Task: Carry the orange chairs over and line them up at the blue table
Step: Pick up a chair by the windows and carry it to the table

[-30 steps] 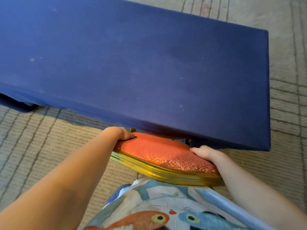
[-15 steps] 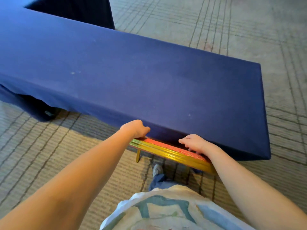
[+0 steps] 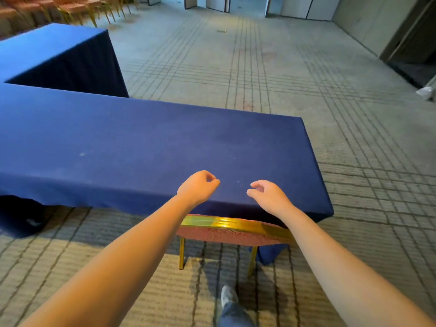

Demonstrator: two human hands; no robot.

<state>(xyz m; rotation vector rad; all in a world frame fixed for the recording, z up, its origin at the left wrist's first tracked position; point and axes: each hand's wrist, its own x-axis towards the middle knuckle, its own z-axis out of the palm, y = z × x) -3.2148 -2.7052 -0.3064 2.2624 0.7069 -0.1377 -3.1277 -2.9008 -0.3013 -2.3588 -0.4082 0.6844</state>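
The orange-upholstered chair with a gold metal frame [image 3: 233, 231] is seen tucked under the near edge of the long table draped in dark blue cloth [image 3: 141, 142], with only its rear part showing. Nothing is held: the left hand [image 3: 197, 188] and right hand [image 3: 269, 197] are raised over the table edge, fingers loosely curled, and the chair lies below and between the wrists, untouched.

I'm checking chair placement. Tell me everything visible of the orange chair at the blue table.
The orange chair stands upright on the carpet, pushed in at the near side of the blue table, toward its right end. Its back shows orange-red patterned fabric under a shiny gold rail; two thin gold legs show below. The table hides the seat. Neither the left hand nor the right hand touches it.
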